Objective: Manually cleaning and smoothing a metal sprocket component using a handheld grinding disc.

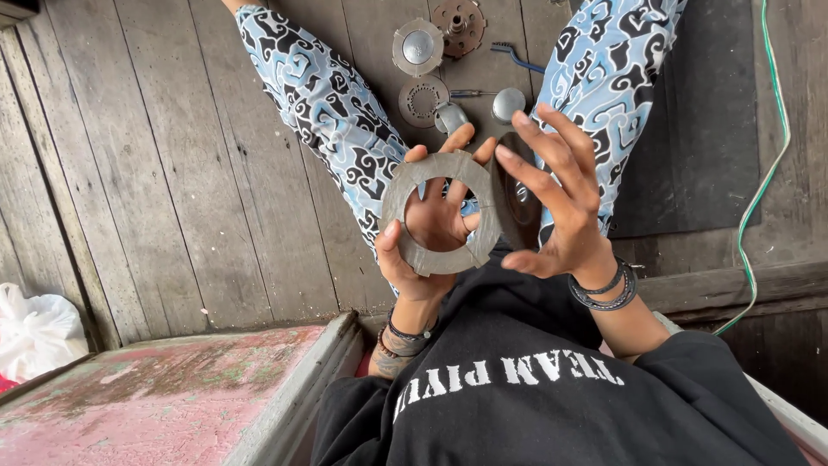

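Note:
My left hand (429,231) holds a flat grey ring-shaped disc (398,192) upright in front of my chest, thumb on its lower left rim and fingers showing through and around the hole. My right hand (559,205) is just right of the disc, fingers spread apart, index fingertip at the disc's right rim. A dark round part (521,204) shows behind those fingers; whether the hand holds it is unclear. Both wrists carry dark bracelets.
On the wooden plank floor between my blue patterned trouser legs (332,112) lie several metal parts: a round domed cover (417,46), a rusty hub (458,26), a toothed ring (421,100), a chrome dome (508,103). A black mat (699,129), green cable (768,173), white bag (34,332).

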